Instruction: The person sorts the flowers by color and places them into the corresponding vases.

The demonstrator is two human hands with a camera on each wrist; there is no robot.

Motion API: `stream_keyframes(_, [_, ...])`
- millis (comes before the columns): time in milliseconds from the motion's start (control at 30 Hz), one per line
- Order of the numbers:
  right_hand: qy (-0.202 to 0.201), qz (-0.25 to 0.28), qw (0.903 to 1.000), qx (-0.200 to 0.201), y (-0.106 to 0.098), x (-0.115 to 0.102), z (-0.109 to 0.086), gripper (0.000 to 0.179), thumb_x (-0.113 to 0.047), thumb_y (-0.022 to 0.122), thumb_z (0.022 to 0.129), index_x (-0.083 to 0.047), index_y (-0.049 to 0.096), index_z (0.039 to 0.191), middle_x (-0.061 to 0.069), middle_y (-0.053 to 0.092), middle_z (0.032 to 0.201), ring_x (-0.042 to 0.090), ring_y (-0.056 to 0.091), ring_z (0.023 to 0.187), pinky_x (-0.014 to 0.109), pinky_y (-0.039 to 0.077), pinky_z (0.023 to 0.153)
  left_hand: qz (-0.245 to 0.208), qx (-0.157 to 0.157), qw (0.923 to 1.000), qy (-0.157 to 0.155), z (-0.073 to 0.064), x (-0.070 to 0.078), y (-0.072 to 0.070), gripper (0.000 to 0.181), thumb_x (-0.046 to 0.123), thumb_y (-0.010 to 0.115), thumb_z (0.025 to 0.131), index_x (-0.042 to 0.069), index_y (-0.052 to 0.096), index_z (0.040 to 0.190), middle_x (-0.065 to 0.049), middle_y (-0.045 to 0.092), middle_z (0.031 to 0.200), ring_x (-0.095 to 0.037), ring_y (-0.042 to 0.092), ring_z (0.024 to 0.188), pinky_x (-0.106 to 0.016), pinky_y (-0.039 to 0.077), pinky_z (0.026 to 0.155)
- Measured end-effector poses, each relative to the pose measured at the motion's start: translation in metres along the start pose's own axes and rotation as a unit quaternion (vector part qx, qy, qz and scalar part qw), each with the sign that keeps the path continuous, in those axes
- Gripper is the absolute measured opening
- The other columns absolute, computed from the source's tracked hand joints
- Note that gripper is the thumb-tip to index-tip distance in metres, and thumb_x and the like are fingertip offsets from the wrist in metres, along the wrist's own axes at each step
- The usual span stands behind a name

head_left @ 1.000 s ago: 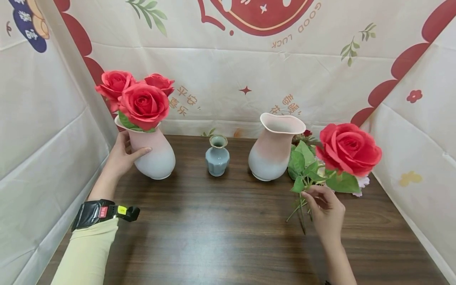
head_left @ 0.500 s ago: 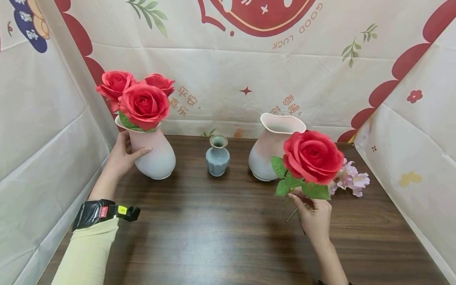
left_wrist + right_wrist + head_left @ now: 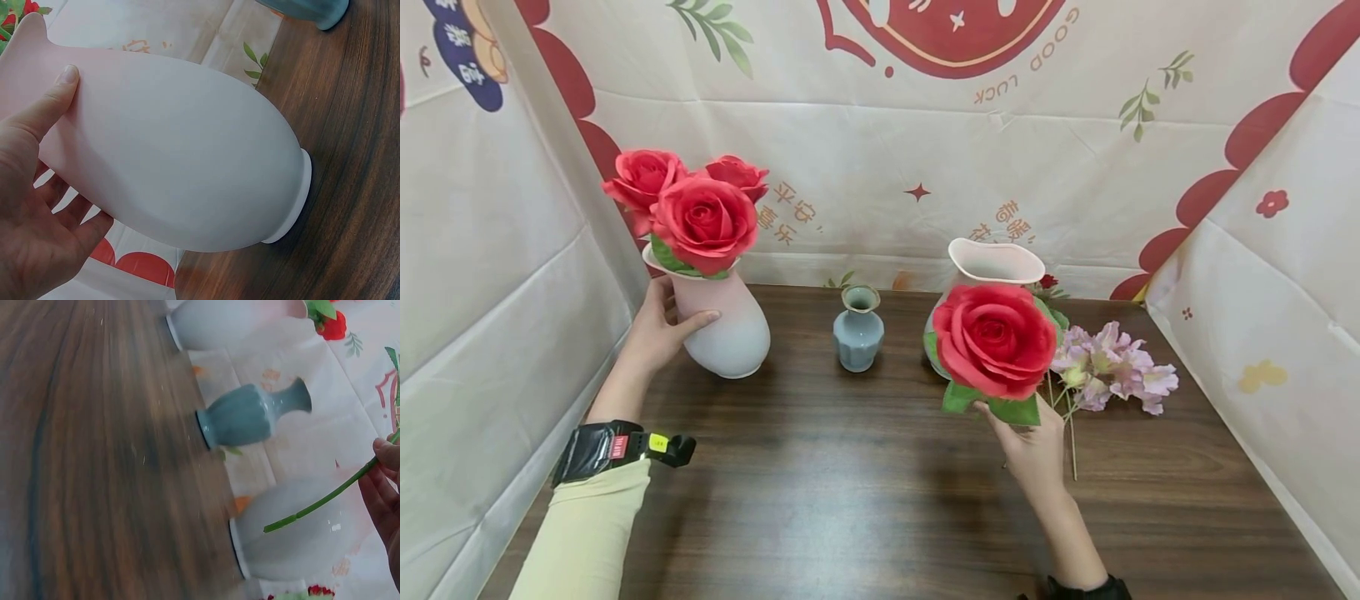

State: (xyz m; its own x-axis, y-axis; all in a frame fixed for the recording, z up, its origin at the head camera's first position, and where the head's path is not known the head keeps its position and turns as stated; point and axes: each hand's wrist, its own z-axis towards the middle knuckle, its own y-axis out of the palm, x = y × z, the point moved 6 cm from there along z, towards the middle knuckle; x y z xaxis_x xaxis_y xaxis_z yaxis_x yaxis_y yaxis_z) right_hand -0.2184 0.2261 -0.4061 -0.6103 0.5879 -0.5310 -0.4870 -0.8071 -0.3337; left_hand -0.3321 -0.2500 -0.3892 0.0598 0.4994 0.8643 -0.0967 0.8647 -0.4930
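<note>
My left hand (image 3: pixel 655 329) holds the neck of a pink-and-white vase (image 3: pixel 726 337) at the left, its thumb across the front and the other fingers behind. Several red roses (image 3: pixel 703 221) stand in that vase. In the left wrist view, the vase's foot is on the table and the thumb (image 3: pixel 53 100) lies along the pink part. My right hand (image 3: pixel 1033 446) pinches the green stem (image 3: pixel 331 495) of another red rose (image 3: pixel 996 342). That bloom hangs in front of a second pink-and-white vase (image 3: pixel 962 267) and hides much of its body. The stem's cut end points down toward the table.
A small blue-grey vase (image 3: pixel 858 337) stands between the two larger ones. Pale purple flowers (image 3: pixel 1116 367) lie on the table at the right, with a dark red flower (image 3: pixel 1048 283) behind the second vase. Printed cloth (image 3: pixel 865 158) walls the back and sides.
My right hand has carried the rose leftward from beside the purple flowers to in front of the second vase. My left hand and its vase have stayed put.
</note>
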Motion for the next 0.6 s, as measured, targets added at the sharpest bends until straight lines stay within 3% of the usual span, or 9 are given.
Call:
stream_keyframes(200, [-0.017, 0.023, 0.9995, -0.012, 0.02, -0.011, 0.006, 0.035, 0.011, 0.084, 0.067, 0.002, 0.071, 0.099, 0.016, 0.07, 0.085, -0.008, 0.059, 0.085, 0.013, 0.048, 0.07, 0.002, -0.001, 1.0, 0.0, -0.001, 0.0, 0.0, 0.094, 0.042, 0.073, 0.089, 0.008, 0.013, 0.154, -0.026, 0.027, 0.157, -0.047, 0.029, 0.147, -0.066, 0.032, 0.115])
stream_keyframes(367, [-0.014, 0.055, 0.998, -0.027, 0.039, -0.023, 0.014, 0.03, 0.013, 0.078, 0.072, 0.003, 0.07, 0.098, 0.016, 0.069, 0.084, -0.004, 0.057, 0.082, 0.015, 0.048, 0.068, -0.005, -0.001, 1.0, 0.003, 0.0, -0.002, 0.001, 0.093, 0.039, 0.072, 0.09, 0.007, 0.013, 0.154, -0.026, 0.027, 0.156, -0.047, 0.029, 0.147, -0.065, 0.032, 0.115])
stream_keyframes(467, [-0.001, 0.094, 0.9947, -0.042, 0.051, -0.03, 0.021, 0.027, 0.014, 0.077, 0.074, 0.001, 0.069, 0.096, 0.01, 0.062, 0.07, -0.004, 0.05, 0.069, 0.015, 0.044, 0.06, -0.008, 0.0, 1.0, 0.003, 0.0, -0.002, 0.001, 0.092, 0.036, 0.072, 0.091, 0.007, 0.013, 0.154, -0.026, 0.027, 0.156, -0.046, 0.03, 0.146, -0.065, 0.032, 0.115])
stream_keyframes(600, [0.027, 0.152, 0.986, -0.063, 0.068, -0.039, 0.032, 0.027, 0.009, 0.078, 0.076, -0.001, 0.068, 0.099, -0.004, 0.063, 0.072, -0.004, 0.051, 0.069, 0.014, 0.046, 0.062, -0.009, 0.0, 1.0, 0.0, 0.0, -0.002, 0.001, 0.092, 0.036, 0.072, 0.09, 0.008, 0.013, 0.154, -0.025, 0.026, 0.157, -0.046, 0.029, 0.147, -0.065, 0.032, 0.115])
